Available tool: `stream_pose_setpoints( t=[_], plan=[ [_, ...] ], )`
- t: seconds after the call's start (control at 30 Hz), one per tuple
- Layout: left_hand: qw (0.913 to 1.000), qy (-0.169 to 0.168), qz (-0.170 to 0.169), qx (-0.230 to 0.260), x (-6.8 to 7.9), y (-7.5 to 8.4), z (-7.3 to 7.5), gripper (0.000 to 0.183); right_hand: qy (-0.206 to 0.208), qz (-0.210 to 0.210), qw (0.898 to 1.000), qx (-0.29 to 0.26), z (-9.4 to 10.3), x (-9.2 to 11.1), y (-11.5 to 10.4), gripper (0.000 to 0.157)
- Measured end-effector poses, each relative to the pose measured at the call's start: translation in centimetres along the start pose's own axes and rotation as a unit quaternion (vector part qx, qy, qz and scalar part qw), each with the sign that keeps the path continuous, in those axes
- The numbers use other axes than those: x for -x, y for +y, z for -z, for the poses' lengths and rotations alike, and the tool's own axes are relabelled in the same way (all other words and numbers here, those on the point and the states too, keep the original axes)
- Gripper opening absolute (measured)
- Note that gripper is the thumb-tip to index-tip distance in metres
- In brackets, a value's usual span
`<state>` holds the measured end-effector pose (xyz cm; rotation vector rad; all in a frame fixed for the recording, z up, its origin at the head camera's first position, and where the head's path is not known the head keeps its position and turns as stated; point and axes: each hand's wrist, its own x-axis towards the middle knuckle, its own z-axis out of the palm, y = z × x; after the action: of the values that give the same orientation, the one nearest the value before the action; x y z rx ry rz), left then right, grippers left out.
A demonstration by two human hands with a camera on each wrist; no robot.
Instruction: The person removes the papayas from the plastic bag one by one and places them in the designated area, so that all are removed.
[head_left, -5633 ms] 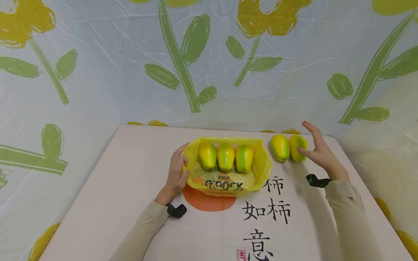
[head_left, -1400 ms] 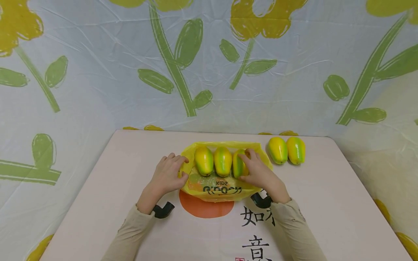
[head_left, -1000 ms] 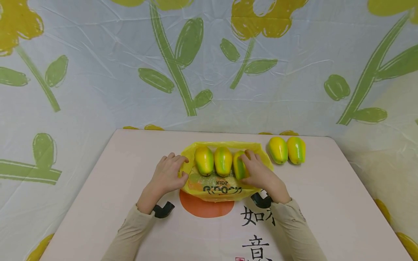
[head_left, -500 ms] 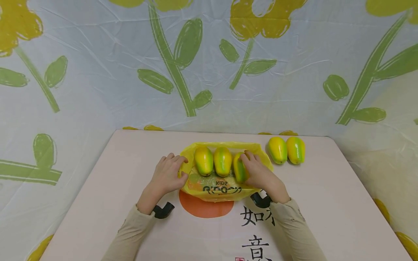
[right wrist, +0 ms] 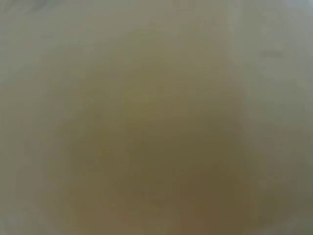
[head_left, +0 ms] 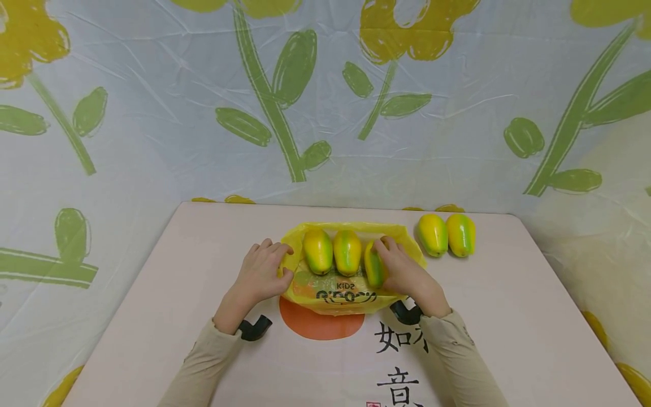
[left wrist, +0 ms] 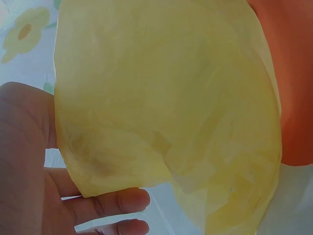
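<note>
1. A pale sheet (head_left: pixel 407 164) printed with yellow flowers and green leaves hangs beyond both hands.
2. The counter (head_left: pixel 508 316) spreads below them, pale pink, with painted artwork on its surface.
3. A yellow plastic bag (head_left: pixel 346 308) lies on it between the hands. The left wrist view alone shows how thin and translucent its side is.
4. An orange disc (head_left: pixel 322 327), part of that artwork, shows nearer the person than the bag and between the wrists; the bag overlaps its far edge.
5. The left hand (head_left: pixel 261 268) grips the bag's left side; the left wrist view adds the plastic's edge running between its fingers.
6. The right hand (head_left: pixel 404 274) reaches into the bag, its fingers curled round the rightmost fruit (head_left: pixel 373 268). The right wrist view is only a brownish blur.
7. Two yellow-green fruits (head_left: pixel 347 252) lie inside the bag, left of the right hand.
8. Two more matching fruits (head_left: pixel 433 234) sit side by side on the counter, beyond the right hand and to its right.
9. Black brush characters, 如 (head_left: pixel 393 337) and 意 (head_left: pixel 398 384), stand nearer the person than the right hand; a third is partly covered.
10. A black device (head_left: pixel 256 328) shows at each wrist.
11. Dark bag lettering (head_left: pixel 346 286), left of the right hand, looks like KIDS with a reversed S; the larger word below is too distorted to read.
12. A red seal (head_left: pixel 373 404) is cut by the lower edge, its marks illegible.
</note>
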<state>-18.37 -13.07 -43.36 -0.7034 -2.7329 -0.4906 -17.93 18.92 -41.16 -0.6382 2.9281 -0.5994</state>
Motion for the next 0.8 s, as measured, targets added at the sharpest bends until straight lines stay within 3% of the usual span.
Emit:
stream_pose_setpoints(
  t=[0.8],
  plan=[
    [1.0000,-0.002,-0.004,0.000,0.1,-0.1,-0.2,0.029,-0.002,0.032,0.999,0.006,1.2,0.5,0.1,0.091]
  ],
)
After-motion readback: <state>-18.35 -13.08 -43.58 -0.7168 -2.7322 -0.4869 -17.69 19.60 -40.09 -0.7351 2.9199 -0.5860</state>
